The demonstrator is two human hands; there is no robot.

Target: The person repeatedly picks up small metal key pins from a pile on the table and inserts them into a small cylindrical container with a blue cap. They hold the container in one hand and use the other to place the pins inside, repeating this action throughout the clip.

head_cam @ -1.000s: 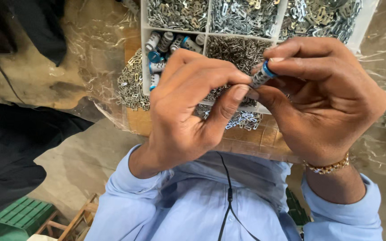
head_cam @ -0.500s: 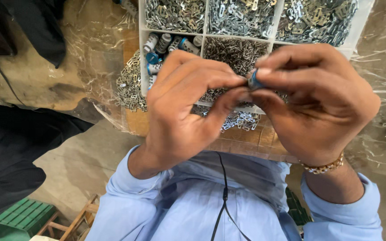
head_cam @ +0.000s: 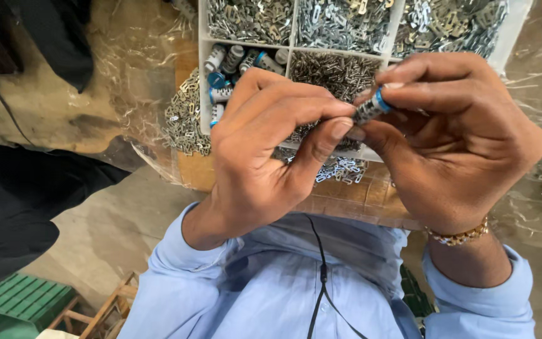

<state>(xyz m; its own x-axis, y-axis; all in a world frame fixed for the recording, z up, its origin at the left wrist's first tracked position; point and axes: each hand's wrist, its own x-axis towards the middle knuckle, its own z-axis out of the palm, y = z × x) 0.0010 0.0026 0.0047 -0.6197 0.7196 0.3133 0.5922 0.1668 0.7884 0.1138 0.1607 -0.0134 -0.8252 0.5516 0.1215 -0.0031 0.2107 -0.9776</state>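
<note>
Hands meet at the centre of the frame: the right hand (head_cam: 465, 138) pinches a small silver cylinder with a blue band (head_cam: 371, 108) between thumb and fingers, and the left hand (head_cam: 271, 144), fingers curled in, brings its thumb tip and forefinger up to the cylinder's near end. Behind them, in the upper middle of the frame, a white divided tray (head_cam: 203, 75) holds heaps of small metal clips in its compartments, with more silver-and-blue cylinders (head_cam: 233, 63) in the left one. Loose clips (head_cam: 186, 119) lie on the plastic-covered surface (head_cam: 534, 188) beside the tray's left wall, and a green crate (head_cam: 20, 304) sits on the floor at lower left.
</note>
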